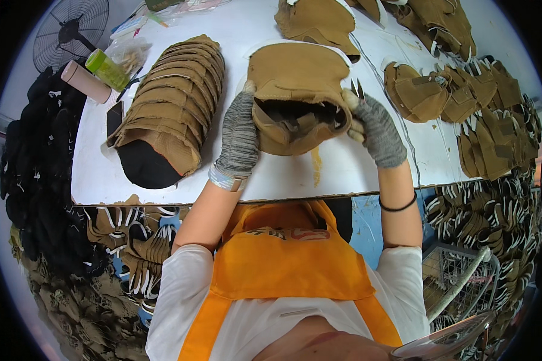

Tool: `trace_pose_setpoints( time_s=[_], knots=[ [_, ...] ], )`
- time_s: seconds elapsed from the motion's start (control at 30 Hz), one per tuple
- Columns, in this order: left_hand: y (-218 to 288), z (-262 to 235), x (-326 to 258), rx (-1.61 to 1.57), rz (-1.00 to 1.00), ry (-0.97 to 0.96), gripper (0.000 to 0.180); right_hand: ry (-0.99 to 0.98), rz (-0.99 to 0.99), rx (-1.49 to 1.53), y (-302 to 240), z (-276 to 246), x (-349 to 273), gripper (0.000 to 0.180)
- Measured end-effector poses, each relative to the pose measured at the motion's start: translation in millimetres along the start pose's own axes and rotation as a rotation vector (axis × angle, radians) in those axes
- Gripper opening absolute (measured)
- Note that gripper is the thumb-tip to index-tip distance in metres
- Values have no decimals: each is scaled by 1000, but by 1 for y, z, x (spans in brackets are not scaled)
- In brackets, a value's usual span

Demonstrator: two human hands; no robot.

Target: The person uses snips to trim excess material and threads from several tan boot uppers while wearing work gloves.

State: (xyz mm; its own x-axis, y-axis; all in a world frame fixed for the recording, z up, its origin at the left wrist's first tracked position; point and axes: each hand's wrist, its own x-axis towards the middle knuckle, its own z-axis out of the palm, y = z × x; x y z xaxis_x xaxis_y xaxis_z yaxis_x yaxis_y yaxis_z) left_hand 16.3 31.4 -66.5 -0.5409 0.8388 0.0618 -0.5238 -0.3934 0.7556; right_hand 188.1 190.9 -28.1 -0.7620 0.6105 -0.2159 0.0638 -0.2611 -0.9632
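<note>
I view the brown shoe piece (298, 69) between the left hand (241, 127) and right hand (374, 127), over the white table (337, 171), its longer axis apparently pointing away from the wearer (295, 265). The left grips one side; the right, clamped on snips (359, 90), touches the other. Neither is nearer.

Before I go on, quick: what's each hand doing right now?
Left hand: closed on the left side of the brown stitched piece.
Right hand: closed around dark snips, fingers at the piece's right edge.
</note>
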Motion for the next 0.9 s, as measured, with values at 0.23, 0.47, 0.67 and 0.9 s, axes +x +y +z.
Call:
trace_pose_setpoints(
  time_s=[0.23,0.47,0.67,0.9],
  knots=[
    [-16,-19,6,-28,-34,242,40,-46,-258,-639,41,-34,72,26],
    [-23,-26,-3,156,-38,215,39,50,-348,-1292,41,-40,73,24],
    [-10,3,-23,112,-92,282,42,386,-369,-1062,23,-28,33,30],
    [-9,33,-47,622,503,220,60,124,-730,-509,-4,5,3,51]
  ],
)
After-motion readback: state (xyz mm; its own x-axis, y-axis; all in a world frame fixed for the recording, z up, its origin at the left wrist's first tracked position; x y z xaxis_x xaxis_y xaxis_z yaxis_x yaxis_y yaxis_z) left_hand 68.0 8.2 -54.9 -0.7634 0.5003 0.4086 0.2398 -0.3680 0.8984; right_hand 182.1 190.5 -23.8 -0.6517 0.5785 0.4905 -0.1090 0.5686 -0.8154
